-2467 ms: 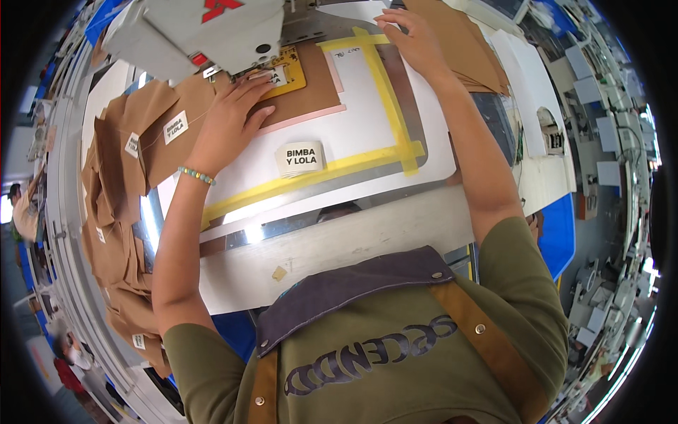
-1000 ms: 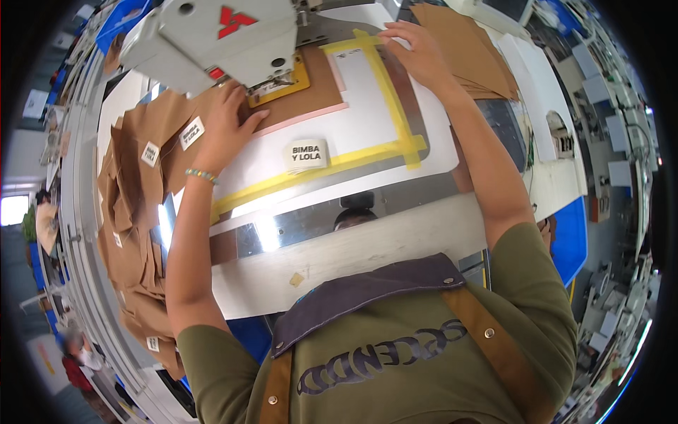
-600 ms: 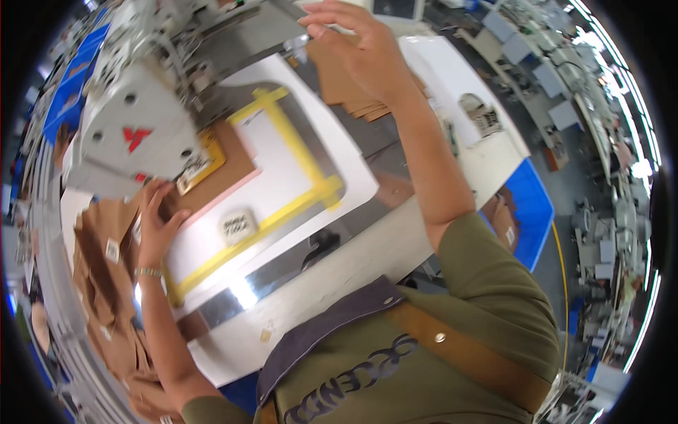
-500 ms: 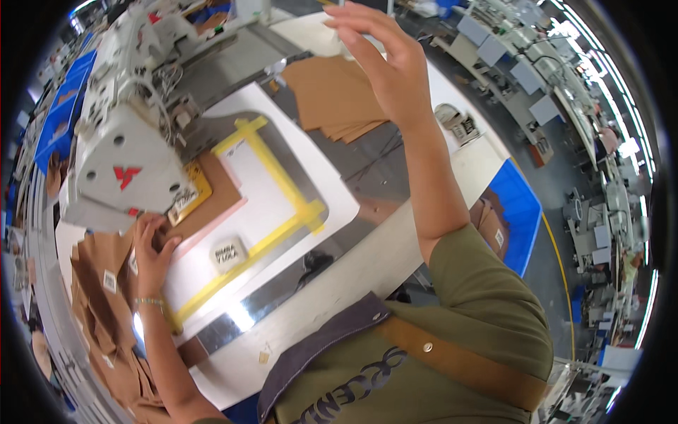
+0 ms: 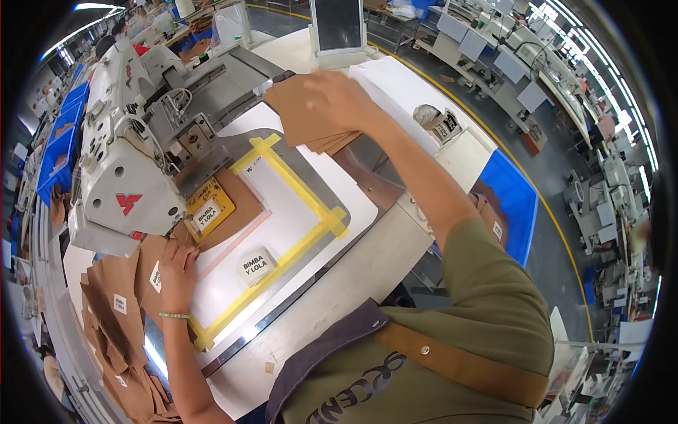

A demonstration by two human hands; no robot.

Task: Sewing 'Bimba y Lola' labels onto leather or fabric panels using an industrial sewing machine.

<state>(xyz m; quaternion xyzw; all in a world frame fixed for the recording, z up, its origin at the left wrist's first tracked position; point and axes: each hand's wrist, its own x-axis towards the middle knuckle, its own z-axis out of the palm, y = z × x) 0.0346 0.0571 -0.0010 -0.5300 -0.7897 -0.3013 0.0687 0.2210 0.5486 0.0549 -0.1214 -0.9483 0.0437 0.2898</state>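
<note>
My left hand [image 5: 179, 265], a beaded bracelet at its wrist, is beside the white sewing machine's head [image 5: 131, 194]. Its fingers are closed at the right edge of a brown fabric piece [image 5: 148, 254] bearing a white label; a loose thread runs near it. Just beyond the fingertips, a yellow card template [image 5: 224, 212] with a white label in its window lies on another brown piece [image 5: 244, 198]. My right hand [image 5: 339, 97] is over the stack of brown pieces [image 5: 296, 124]; motion smears its fingers. A small pile of white labels [image 5: 256, 265] rests on the white work sheet.
Yellow tape [image 5: 293, 184] frames the sheet's right and near sides. More labelled brown pieces [image 5: 106, 311] hang at the left edge. A blue bin [image 5: 519, 205] stands right, a roll of labels [image 5: 438, 126] lies on the table, and a screen [image 5: 339, 28] stands behind.
My right hand has come down from above the table to the brown stack. My left hand has stayed beside the machine head, its fingers drawn closer together. The view has shifted.
</note>
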